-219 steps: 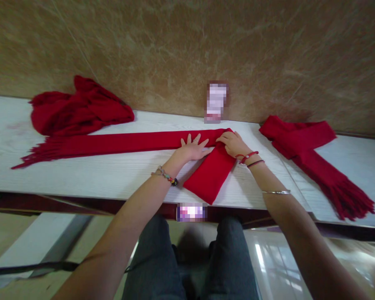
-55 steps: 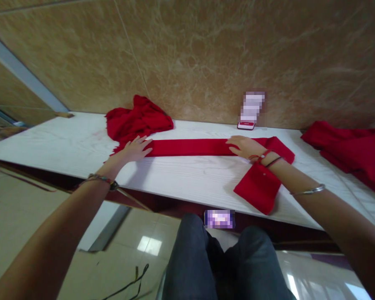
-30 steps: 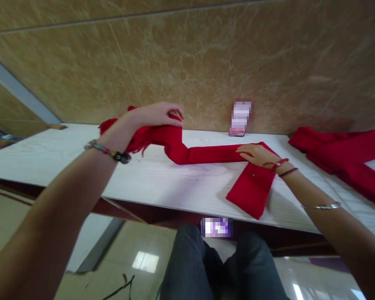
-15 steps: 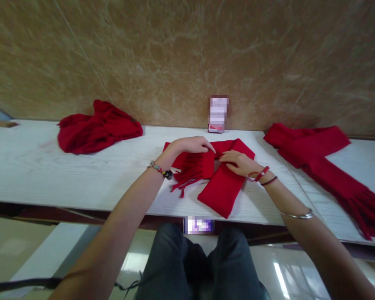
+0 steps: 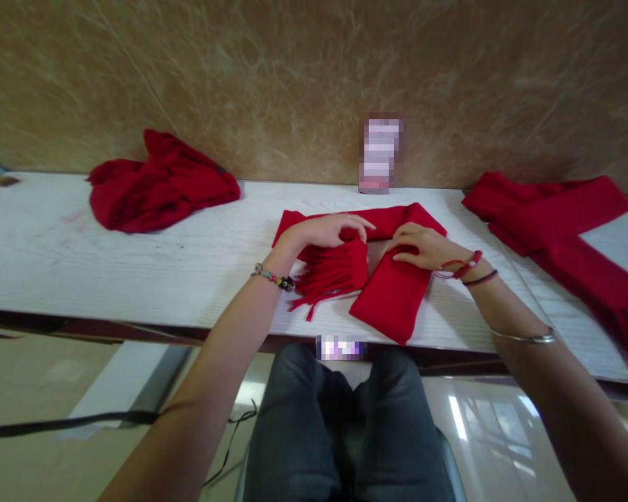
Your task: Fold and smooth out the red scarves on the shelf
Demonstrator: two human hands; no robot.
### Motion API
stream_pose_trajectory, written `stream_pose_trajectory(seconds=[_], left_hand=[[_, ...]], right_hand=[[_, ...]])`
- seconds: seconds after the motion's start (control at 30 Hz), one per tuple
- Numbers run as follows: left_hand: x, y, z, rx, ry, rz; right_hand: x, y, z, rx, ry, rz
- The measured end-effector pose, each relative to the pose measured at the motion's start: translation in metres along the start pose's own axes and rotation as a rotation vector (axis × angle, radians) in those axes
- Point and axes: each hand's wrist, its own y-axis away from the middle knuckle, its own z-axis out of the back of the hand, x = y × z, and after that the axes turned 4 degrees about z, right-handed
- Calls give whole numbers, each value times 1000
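Observation:
A red scarf (image 5: 390, 296) lies bent in a loop on the white tabletop, its fringed end on the left and its plain folded end angled toward the front edge. My left hand (image 5: 335, 230) rests over the left part, just above the fringed end (image 5: 340, 268), fingers spread and bent. On the right side of the loop, my right hand (image 5: 421, 245) touches the plain end, its fingers bent and apart. White tabletop shows between the two ends. Both palms are turned down, so the scarf beneath them is hidden.
A bunched red scarf (image 5: 160, 185) lies at the left by the marbled wall (image 5: 272, 84). Another red scarf (image 5: 544, 209) lies crossed at the right. A blurred-out upright phone-like object (image 5: 379, 153) leans on the wall. A blurred bright screen (image 5: 342, 348) is at the table's front edge.
The view has tilted, so the table sits higher. My hands have moved slightly apart, and the gap between the scarf's two ends is wider at the top.

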Motion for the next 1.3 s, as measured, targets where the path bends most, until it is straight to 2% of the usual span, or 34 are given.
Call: stream_pose_trajectory(seconds=[0.1,0.17,0.33,0.43,0.57,0.67,0.8,0.97,1.1,1.2,1.23,1.3], left_hand=[[-2,-2,-4,59,76,40],[0,-4,-5,52,141,60],[5,-10,-5,-121,224,38],[3,-11,-4,-238,185,89],[3,-12,-6,-304,146,193],[3,-14,-8,-360,162,231],[0,-17,-14,-458,132,270],[-10,-31,-35,-499,148,238],[-16,-43,-56,-464,315,135],[-17,-48,-62,-399,527,37],[-17,-47,-60,-411,570,45],[-17,-44,-50,-530,597,159]], right_hand=[[-1,2,1,6,-29,-8],[-2,3,2,-1,-59,-8],[-2,6,9,48,-139,29],[-2,8,14,108,-139,36],[-4,14,22,92,-169,-8],[-5,18,27,19,-272,-37],[-2,19,30,-191,-394,-68],[1,14,23,-415,-426,-149],[-1,6,17,-465,-400,-131],[-5,-2,12,-462,-345,-132],[-6,-5,11,-460,-320,-146],[-8,-11,7,-463,-270,-183]])
